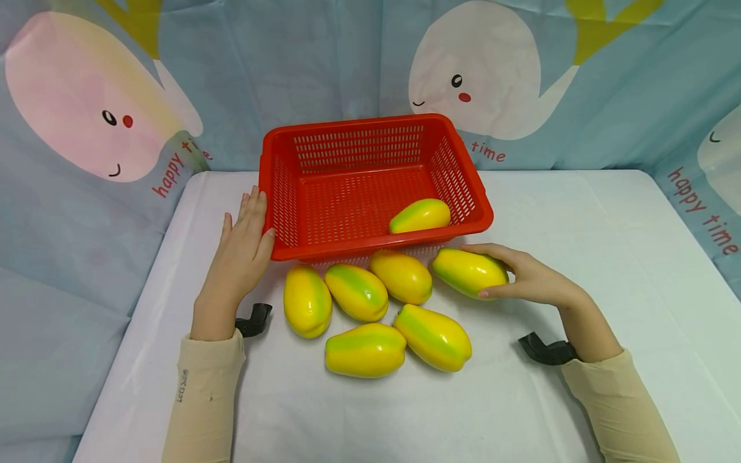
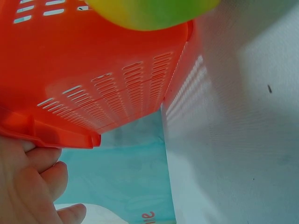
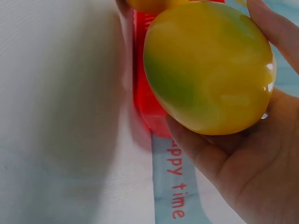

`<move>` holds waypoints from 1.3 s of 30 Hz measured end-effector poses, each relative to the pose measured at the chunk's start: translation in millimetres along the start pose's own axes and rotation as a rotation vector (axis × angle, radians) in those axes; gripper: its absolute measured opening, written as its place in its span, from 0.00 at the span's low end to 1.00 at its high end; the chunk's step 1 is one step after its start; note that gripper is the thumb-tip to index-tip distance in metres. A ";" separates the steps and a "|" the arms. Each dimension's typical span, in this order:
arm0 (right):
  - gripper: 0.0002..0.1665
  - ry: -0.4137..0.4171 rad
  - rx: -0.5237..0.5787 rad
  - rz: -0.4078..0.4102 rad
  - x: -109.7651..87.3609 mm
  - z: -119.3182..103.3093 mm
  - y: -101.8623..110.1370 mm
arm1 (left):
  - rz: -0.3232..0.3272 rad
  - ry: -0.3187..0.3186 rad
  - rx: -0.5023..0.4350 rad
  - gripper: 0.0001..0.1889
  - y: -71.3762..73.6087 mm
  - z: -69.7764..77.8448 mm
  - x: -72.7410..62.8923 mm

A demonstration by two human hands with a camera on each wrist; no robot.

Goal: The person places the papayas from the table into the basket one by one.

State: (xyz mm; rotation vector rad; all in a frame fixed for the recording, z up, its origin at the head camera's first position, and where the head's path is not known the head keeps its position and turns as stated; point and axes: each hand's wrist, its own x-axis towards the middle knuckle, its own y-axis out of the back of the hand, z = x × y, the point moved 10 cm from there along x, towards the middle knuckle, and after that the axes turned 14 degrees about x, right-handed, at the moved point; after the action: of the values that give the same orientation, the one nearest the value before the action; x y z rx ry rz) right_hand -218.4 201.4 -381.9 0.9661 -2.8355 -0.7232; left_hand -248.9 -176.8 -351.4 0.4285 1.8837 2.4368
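A red plastic basket (image 1: pixel 347 247) with slotted walls stands at the back of the table. Against its left rim rests my left hand (image 1: pixel 240 260), the fingers straight along the outside; the left wrist view has the fingertips (image 2: pixel 55 179) right at the rim. My right hand (image 1: pixel 535 278) grips a glossy yellow-green papaya (image 1: pixel 466 273) just before the basket's front right corner, thumb on the near side and fingers over the far side. That same papaya (image 3: pixel 208 70) fills much of the right wrist view. Another papaya (image 1: pixel 421 216) lies inside the basket at the front right.
Several more papayas lie before the basket: a back row with one at the left (image 1: pixel 307 301), and two nearer, one of them (image 1: pixel 366 350) lying sideways. A white cloth (image 1: pixel 405 418) covers the table. Behind hangs a blue curtain (image 1: pixel 324 71) with whale prints.
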 end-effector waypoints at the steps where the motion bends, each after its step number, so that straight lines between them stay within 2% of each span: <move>1: 0.40 0.003 0.000 0.000 -0.2 -0.9 0.1 | 0.001 0.000 0.000 0.32 0.1 0.1 0.0; 13: 0.40 0.016 0.027 -0.008 0.8 -5.4 -1.4 | 0.009 -0.004 -0.006 0.32 1.3 -1.3 -0.6; 17: 0.41 0.071 0.025 -0.010 -1.5 -14.7 -1.7 | 0.010 -0.008 -0.012 0.32 0.8 -0.7 0.0; 24: 0.44 0.218 0.048 -0.012 -7.7 -46.5 -0.2 | 0.015 -0.002 -0.001 0.32 0.7 -0.3 0.1; 39: 0.45 0.302 0.073 -0.062 4.0 -80.1 -4.1 | 0.007 -0.002 -0.006 0.32 1.4 0.5 0.1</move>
State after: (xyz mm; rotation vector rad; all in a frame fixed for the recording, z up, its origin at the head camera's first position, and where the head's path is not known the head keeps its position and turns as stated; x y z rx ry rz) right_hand -203.1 163.2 -312.9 1.0756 -2.5941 -0.4376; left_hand -248.7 -176.7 -349.9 0.4372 1.8770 2.4450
